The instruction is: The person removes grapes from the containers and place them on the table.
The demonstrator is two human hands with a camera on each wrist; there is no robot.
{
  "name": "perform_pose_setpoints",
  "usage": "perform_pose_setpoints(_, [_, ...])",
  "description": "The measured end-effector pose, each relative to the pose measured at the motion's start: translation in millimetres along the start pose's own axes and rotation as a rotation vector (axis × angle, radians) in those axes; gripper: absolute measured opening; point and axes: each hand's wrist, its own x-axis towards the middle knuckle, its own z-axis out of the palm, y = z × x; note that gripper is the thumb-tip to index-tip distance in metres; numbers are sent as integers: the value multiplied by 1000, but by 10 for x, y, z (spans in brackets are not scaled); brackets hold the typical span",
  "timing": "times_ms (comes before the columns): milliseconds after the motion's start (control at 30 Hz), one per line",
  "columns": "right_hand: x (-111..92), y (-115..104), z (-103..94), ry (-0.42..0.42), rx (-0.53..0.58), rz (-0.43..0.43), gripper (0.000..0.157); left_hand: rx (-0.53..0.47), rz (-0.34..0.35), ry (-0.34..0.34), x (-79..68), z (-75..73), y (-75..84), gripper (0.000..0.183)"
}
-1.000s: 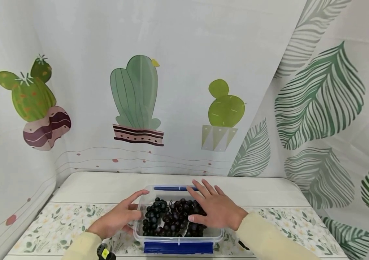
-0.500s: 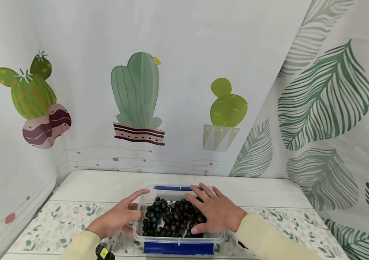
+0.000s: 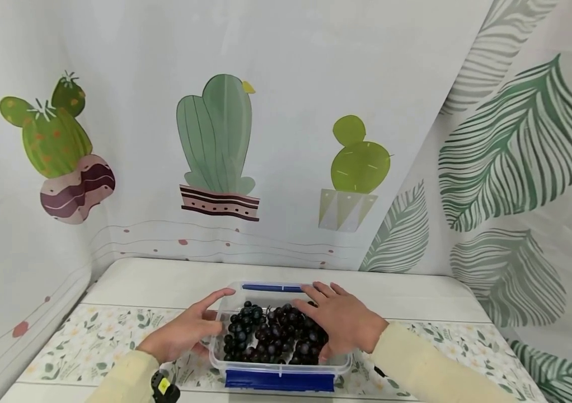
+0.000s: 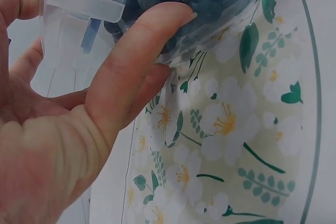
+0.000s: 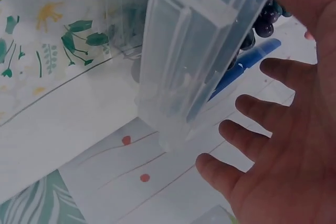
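Note:
A clear plastic box (image 3: 338, 366) with blue clips holds several bunches of dark grapes (image 3: 271, 334). At its left end is my left hand (image 3: 185, 330), fingers spread loosely against the outside. In the left wrist view, its thumb (image 4: 142, 40) lies along the box wall, with grapes showing behind the plastic. My right hand (image 3: 343, 322) stretches over the right end of the box, palm toward the grapes and fingers fairly straight. It covers part of the right-hand grapes. In the right wrist view, its spread fingers (image 5: 252, 137) stand apart from the box's outer corner.
Under the box lies a white table cover (image 3: 155, 274) with a floral band (image 3: 109, 333). Behind it hangs a curtain (image 3: 286, 140) printed with cacti and leaves. A dark band with a yellow mark (image 3: 165, 386) sits at the left wrist.
My right hand has shifted slightly right, and its thumb has moved right and nearer the front rim. My left hand stays at the left end. The head view has tilted slightly.

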Motion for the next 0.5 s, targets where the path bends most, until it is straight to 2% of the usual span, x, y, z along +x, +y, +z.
perform_pose_setpoints(133, [17, -3, 21, 24, -47, -45, 107, 6, 3, 2, -3, 10, 19, 88])
perform_pose_setpoints(400, [74, -31, 72, 9, -127, -168, 79, -4, 4, -4, -16, 17, 16, 88])
perform_pose_setpoints(500, [80, -34, 86, 13, -150, -186, 74, -10, -4, 1, -11, 15, 13, 88])
